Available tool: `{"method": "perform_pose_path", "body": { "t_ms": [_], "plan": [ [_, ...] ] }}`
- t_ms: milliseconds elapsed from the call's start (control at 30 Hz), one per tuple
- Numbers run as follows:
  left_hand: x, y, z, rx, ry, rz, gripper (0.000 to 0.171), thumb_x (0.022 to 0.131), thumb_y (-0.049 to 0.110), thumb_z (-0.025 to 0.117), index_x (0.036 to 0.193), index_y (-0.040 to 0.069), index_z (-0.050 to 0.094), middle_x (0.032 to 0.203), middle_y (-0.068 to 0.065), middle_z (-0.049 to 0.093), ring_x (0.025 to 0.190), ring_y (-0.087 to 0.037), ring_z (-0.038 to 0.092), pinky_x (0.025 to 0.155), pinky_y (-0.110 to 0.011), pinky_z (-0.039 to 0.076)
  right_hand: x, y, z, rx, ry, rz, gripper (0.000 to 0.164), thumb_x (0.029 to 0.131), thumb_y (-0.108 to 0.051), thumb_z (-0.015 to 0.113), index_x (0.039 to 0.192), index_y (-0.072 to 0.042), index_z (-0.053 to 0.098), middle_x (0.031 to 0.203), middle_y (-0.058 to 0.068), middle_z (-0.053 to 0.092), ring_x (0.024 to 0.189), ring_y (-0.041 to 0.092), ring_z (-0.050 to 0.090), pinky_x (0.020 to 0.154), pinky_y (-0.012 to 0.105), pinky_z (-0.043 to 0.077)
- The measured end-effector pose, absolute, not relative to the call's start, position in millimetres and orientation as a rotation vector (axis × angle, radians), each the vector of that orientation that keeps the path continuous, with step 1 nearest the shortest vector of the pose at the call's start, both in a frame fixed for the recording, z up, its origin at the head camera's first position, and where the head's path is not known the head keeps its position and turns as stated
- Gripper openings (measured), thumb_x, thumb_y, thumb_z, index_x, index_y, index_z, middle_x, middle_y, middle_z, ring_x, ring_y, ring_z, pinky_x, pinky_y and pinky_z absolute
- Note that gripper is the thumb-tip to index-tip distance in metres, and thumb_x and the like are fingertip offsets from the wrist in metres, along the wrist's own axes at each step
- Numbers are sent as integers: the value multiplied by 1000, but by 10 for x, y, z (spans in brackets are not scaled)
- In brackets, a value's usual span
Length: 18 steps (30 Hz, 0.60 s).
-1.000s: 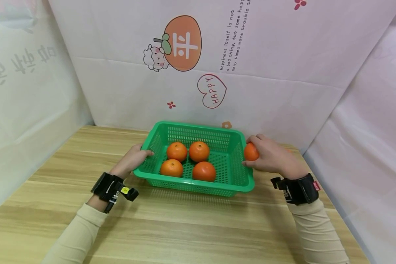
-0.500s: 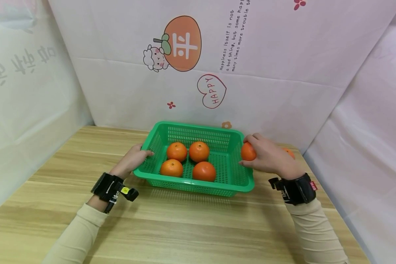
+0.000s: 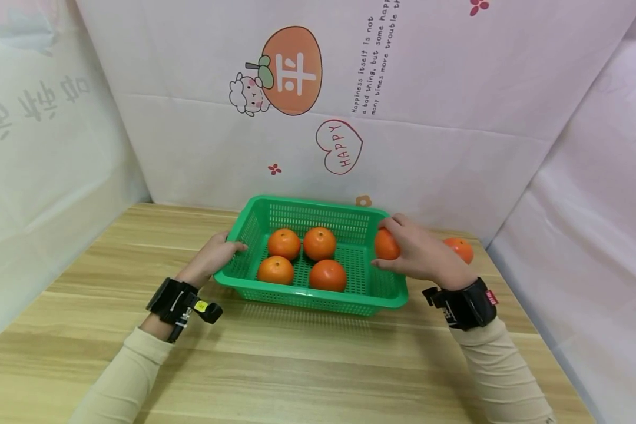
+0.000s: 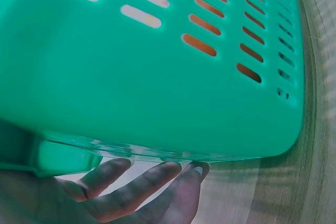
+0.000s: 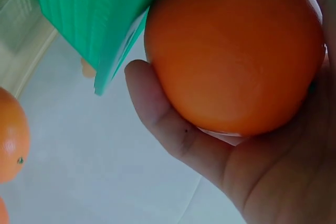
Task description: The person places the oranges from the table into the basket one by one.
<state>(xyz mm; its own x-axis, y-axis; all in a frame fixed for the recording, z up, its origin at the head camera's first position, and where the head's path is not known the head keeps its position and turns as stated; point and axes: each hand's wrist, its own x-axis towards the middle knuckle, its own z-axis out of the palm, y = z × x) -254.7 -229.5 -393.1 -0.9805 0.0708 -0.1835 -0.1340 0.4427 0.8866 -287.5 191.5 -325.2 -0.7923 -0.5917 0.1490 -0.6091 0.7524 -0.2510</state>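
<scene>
A green plastic basket [image 3: 318, 296] with slotted walls stands on the table, with several oranges such as a redder one [image 3: 327, 275] inside. My left hand [image 3: 214, 259] holds its left end, thumb over the rim. The left wrist view shows the fingertips [image 4: 170, 169] against the outside of the basket. Above the basket's right end, my right hand [image 3: 421, 253] grips an orange [image 3: 387, 244]. Thumb and palm curve around that fruit in the right wrist view; the other fingers are mostly hidden there.
Behind my right wrist, an orange [image 3: 460, 250] lies on the table [image 3: 297, 365]. The right wrist view has two oranges at its left edge, one of them cut off low down. A printed white sheet [image 3: 429, 159] hangs behind the basket, with white sheets on both sides.
My right hand has carried its orange leftward, from beside the basket's right rim to over the inside. The orange behind my wrist has come into fuller view. Left hand and basket stay put.
</scene>
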Motion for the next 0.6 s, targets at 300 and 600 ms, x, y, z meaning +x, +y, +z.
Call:
{"method": "perform_pose_path", "body": {
  "t_ms": [300,600],
  "plan": [
    [-2566,-2302,-3958,-54,2496,1559,65,108,26,46,163,-2,27,158,-29,45,141,-44,53,112,-56,51,-2867,1856,-3284,1028,-2874,438,62,87,-34,86,134,-7,56,120,14,58,92,23,64,72,35,59],
    [-2558,-2304,-3950,-46,2500,1553,64,108,26,45,163,-4,28,158,-30,46,140,-45,54,109,-56,52,-2848,1766,-3312,1048,-2867,343,65,86,-38,86,136,-8,56,121,13,60,92,22,65,74,36,60]
  ]
}}
